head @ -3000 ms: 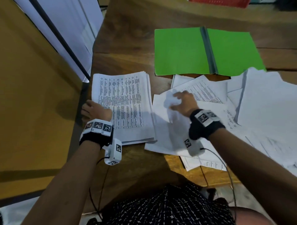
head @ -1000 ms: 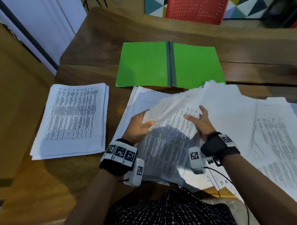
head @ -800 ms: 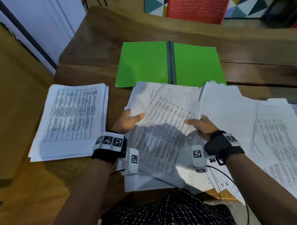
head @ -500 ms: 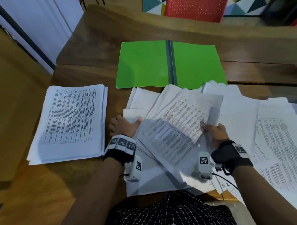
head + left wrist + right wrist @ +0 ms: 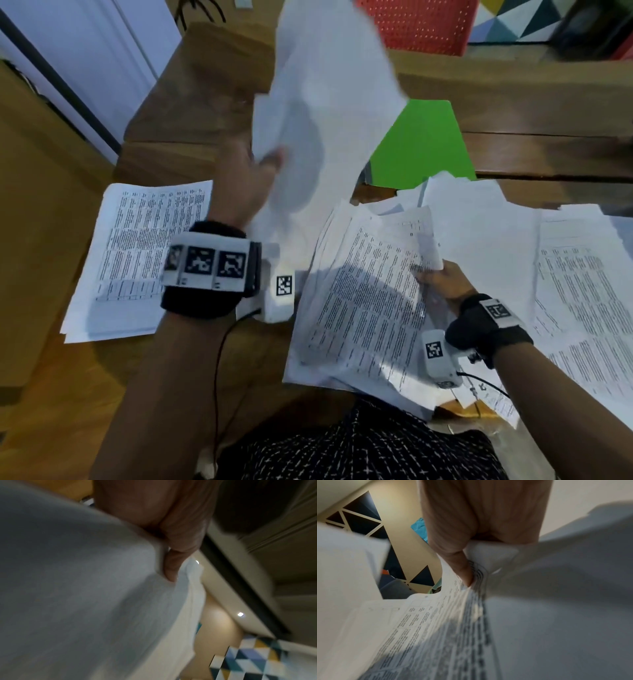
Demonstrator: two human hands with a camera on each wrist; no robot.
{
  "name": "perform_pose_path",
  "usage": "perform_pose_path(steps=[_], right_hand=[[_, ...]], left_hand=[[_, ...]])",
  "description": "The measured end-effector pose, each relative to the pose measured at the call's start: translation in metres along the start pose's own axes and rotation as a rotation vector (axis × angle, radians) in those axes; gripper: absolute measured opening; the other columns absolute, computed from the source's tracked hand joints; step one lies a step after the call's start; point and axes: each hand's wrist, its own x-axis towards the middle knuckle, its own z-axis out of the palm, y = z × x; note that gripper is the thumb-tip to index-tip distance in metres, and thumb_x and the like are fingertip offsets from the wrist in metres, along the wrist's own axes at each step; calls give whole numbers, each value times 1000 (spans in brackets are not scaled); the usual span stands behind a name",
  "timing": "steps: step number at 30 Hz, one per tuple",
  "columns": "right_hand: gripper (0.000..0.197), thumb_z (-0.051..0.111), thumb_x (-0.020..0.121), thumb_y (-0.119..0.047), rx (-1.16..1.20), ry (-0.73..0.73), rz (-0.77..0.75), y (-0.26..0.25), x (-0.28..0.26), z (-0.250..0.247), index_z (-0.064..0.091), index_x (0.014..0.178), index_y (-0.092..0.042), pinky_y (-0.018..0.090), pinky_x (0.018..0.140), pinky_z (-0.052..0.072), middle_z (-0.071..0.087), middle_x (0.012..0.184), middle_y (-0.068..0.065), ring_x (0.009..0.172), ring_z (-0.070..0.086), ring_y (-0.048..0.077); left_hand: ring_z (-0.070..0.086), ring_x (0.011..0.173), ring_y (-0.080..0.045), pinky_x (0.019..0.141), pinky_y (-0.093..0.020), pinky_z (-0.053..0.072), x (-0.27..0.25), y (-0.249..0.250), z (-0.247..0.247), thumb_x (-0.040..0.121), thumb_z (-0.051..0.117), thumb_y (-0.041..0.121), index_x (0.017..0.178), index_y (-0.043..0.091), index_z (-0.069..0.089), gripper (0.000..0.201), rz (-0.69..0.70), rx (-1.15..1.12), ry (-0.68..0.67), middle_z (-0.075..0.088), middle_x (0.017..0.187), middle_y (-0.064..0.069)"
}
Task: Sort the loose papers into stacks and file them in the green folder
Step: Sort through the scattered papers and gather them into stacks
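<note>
Blank sheets (image 5: pixel 329 102) raised above green folder (image 5: pixel 421 144), printed papers (image 5: pixel 363 308).

left hand (image 5: pixel 171 520) thumb pinching white sheets (image 5: pixel 85 601), blurred

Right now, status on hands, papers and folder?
Left hand holds blank sheets raised. Right hand grips printed sheets. Raised sheets half hide folder; no papers seen in it.

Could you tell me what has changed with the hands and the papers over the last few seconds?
The left hand left the neat stack, took hold of blank sheets and swung them up in front of the green folder. The right hand now grips the printed bundle by its right edge. The stack, the folder and the loose papers on the right stayed put.
</note>
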Motion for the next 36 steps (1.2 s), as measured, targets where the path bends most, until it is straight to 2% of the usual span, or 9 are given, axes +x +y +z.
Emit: perform_pose_path(steps=[4,7,10,12,15,19,24,27,36], right_hand=[[9,57,87,-1,57,-80,-5,-13,-7,0,59,96,-2,28,63,55,65,86,13,70,63,19],[47,67,79,-39,214,-95,34,4,7,-11,57,112,-6,33,80,54,61,115,13,90,63,22],[82,75,34,-74,527,-123,117,24,28,-25,58,97,-25,31,96,47,60,126,3,84,65,6],[66,68,55,-72,587,-134,165,0,3,-25,61,90,-17,26,80,50,75,86,0,69,69,10],[49,44,89,-55,536,-149,180,-12,-18,-21,69,74,-15,14,41,45,65,48,0,37,57,13],[9,60,83,-1,198,-151,14,-7,-18,-7,58,90,4,33,73,49,68,74,13,62,60,16],[20,54,89,-12,-60,-47,-111,0,-21,14,51,77,4,40,73,45,56,74,23,72,53,29],[21,48,94,-19,3,-66,-67,0,-23,20,58,94,0,40,82,48,64,91,20,85,60,31],[74,67,77,-47,-466,335,-286,-10,-33,26,39,133,-8,49,99,35,34,138,15,127,34,34]], left_hand=[[50,58,31,56,5,41,-16,44,-14,87,62,7,105,29,53,30,225,-166,-77,59,70,35],[58,63,25,68,4,45,-25,26,-7,59,85,35,82,35,75,25,31,-230,-243,75,83,18],[62,104,-4,102,-30,48,-31,-16,15,49,86,33,65,51,72,28,-135,-169,-470,65,119,-8],[62,95,12,97,-22,50,-35,-48,27,38,80,40,87,32,76,50,-199,-188,-583,63,111,6],[51,110,18,101,-12,40,-40,-127,48,73,69,27,84,13,78,20,-168,-169,-842,53,123,27],[54,94,24,87,3,36,-47,-153,50,83,54,1,110,-14,62,33,-199,-134,-569,56,107,0],[58,106,-24,101,-44,47,-49,-136,64,77,74,12,123,1,53,52,-415,-54,-288,61,119,-11],[54,117,-35,104,-49,43,-51,-150,76,60,70,36,125,13,53,71,-571,244,-266,57,129,-14],[57,117,-37,100,-42,47,-40,-156,61,84,67,16,118,-6,60,41,-593,50,-130,62,125,-21]])
